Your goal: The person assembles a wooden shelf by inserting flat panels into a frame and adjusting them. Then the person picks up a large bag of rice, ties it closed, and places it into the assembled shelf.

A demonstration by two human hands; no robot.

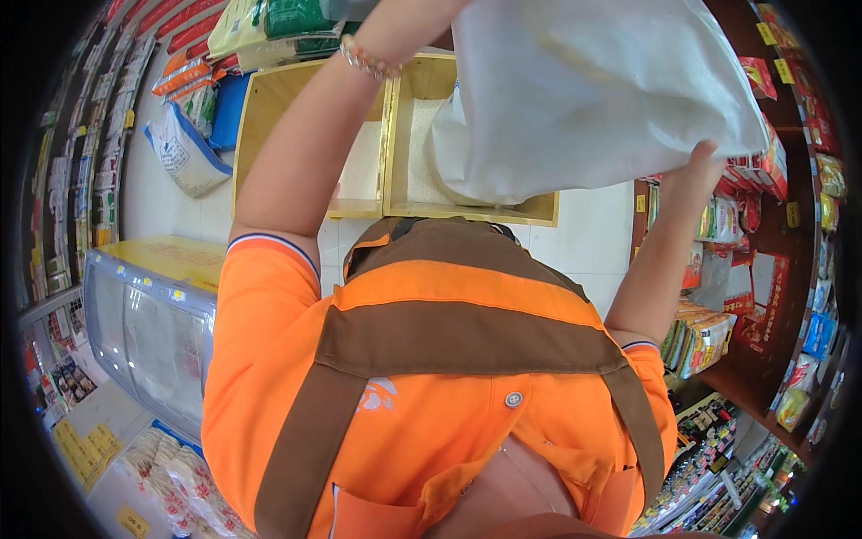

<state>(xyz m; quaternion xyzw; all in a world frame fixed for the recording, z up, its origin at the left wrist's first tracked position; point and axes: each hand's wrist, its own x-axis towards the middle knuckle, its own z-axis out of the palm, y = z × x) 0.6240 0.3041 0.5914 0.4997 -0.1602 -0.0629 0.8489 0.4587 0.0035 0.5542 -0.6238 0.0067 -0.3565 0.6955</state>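
Observation:
A large white woven sack (593, 99) hangs tilted over a wooden bin (390, 135) with two compartments. Its lower left part reaches down into the right compartment. Fine white grain (420, 148), which looks like rice, lies in that compartment, and more shows in the left one. My right hand (696, 169) grips the sack's lower right corner, thumb up, the other fingers mostly hidden. My left hand (417, 22) is at the top edge beside the sack's upper left side; its fingers are out of sight. A beaded bracelet (366, 61) circles my left wrist.
Left of the bin stand a white-and-blue sack (187, 153) and a blue box (230, 112). Green-and-white bags (269, 22) are stacked behind it. A grey-framed clear case (148, 314) is at lower left. Shelves of packets (705, 337) line the right.

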